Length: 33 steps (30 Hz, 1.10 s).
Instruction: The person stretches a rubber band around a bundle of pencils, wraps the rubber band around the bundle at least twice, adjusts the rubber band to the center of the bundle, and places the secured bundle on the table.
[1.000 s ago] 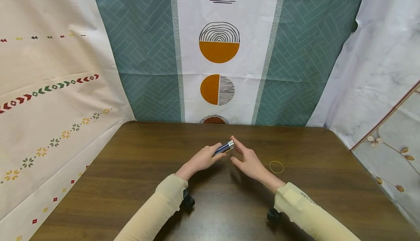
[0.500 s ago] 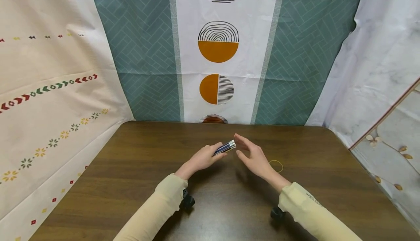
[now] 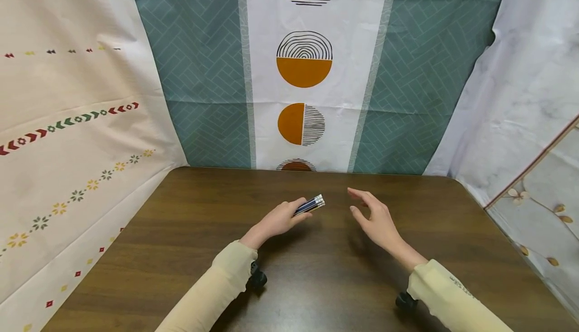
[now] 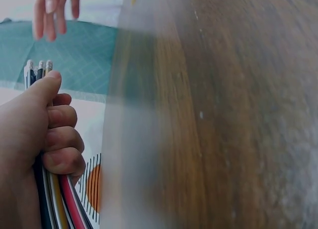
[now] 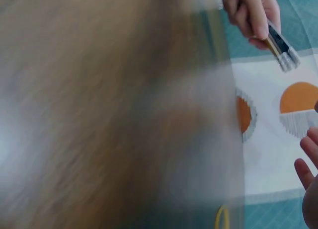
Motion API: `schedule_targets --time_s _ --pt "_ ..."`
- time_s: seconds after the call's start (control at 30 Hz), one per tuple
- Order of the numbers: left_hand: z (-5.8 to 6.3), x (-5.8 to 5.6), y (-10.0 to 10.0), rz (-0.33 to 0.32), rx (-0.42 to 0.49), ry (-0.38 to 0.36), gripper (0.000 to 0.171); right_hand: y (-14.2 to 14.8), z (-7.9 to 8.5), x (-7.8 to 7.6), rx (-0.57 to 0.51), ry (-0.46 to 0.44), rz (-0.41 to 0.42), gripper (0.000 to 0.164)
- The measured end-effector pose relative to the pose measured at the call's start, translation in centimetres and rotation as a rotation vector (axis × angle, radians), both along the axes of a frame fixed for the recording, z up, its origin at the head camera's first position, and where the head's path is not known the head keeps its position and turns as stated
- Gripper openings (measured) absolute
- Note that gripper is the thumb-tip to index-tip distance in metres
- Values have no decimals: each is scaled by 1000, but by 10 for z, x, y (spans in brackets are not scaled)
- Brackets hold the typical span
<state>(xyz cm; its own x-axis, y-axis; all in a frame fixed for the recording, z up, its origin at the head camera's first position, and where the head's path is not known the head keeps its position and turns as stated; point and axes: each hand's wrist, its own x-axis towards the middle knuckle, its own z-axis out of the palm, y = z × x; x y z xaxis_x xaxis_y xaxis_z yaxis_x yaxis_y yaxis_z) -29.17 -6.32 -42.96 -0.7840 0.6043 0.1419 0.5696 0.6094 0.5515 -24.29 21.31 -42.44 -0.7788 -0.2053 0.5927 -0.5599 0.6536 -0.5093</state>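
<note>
A bundle of several pencils (image 3: pixel 309 205) is gripped in my left hand (image 3: pixel 277 221) over the middle of the table. Their silver-and-white eraser ends stick out past the thumb, towards the right. Dark blue, gold, white and red pencil shafts (image 4: pixel 64 201) come out below the curled fingers in the left wrist view. My right hand (image 3: pixel 379 223), fingers relaxed and apart, holds nothing and hovers to the right of the bundle. Low in the right wrist view lies a thin yellow rubber band (image 5: pixel 222 219); in the head view the right hand and forearm hide it.
The brown wooden table (image 3: pixel 149 251) runs back to a teal and white patterned cloth (image 3: pixel 203 96). A cream cloth (image 3: pixel 81 121) hangs along the left side and a marbled white one (image 3: pixel 534 71) along the right.
My right hand has moved away from the pencil ends, to the right, and now covers the spot where the rubber band showed. My left hand keeps its grip on the pencils, nearly still.
</note>
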Motion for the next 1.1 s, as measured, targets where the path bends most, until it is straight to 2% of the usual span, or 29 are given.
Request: schedule_targets --time_s 0.2,0.47,0.8,0.93,1.1 --pt "-1 1 -3 -30 -11 -20 31 24 -13 12 45 -25 -59 42" --pt "1 -2 -6 -76 1 -37 33 54 -25 26 140 -112 -103 41" --pt "0 -3 -4 -76 -18 -19 31 71 -24 31 302 -234 -137 30" --pt "0 -2 -3 -73 -23 -7 31 74 -25 30 340 -226 -144 27" --pt "-1 -1 -2 -67 -24 -12 30 74 -25 28 394 -153 -160 11"
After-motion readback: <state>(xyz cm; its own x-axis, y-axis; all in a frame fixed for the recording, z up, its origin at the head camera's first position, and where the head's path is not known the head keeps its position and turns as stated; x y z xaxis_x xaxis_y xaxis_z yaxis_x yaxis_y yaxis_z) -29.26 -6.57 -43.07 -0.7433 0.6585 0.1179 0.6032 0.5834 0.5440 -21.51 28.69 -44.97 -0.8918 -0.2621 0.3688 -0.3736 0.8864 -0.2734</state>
